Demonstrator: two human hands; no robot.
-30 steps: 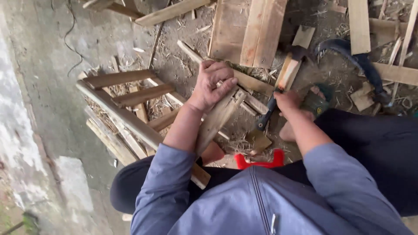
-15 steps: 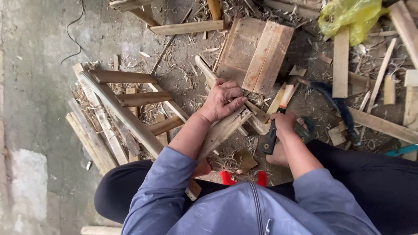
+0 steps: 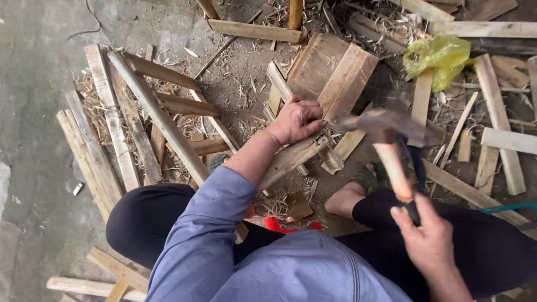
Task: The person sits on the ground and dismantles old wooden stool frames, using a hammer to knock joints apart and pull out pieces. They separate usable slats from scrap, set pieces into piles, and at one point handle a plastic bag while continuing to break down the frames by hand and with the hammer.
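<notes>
1. Denim-blue jacket point(image 3: 291, 268) and dark trousers point(image 3: 156, 223) fill the nearest part of the view as I crouch over the floor point(image 3: 39, 140), one bare foot point(image 3: 342, 200) showing between my knees beside a red object point(image 3: 277, 225) that is mostly hidden.

2. Low on the right, my right hand point(image 3: 429, 241) is wrapped tight round the dark end of a hammer point(image 3: 391, 151). Its pale wooden handle slants up and to the left, and its metal head, blurred, hangs in the air just to the right of my other hand, clear of the wood.

3. Further out, my left hand point(image 3: 296, 120) presses palm down, fingers curled, on a long wooden slat point(image 3: 291, 157) that runs at a slant from near my knee up to the right. The two hands are well apart.

4. Under and beyond that slat lies a small panel of joined boards point(image 3: 335, 72), tilted, its near edge just beside my left fingertips.

5. To the left, a ladder-like frame point(image 3: 162, 120) of rails and short cross-pieces lies flat on the floor among straw and shavings, with loose pale strips point(image 3: 92, 162) beside it.

6. On the right, scattered offcuts point(image 3: 498, 126) lie at all angles in the dirt, and a blue tool point(image 3: 417, 162), partly hidden, rests behind the hammer handle.

7. Farthest off, a crumpled yellow plastic bag point(image 3: 439, 59) sits on the planks near the top right, and a long batten point(image 3: 254, 31) lies across the top of the scene.
</notes>
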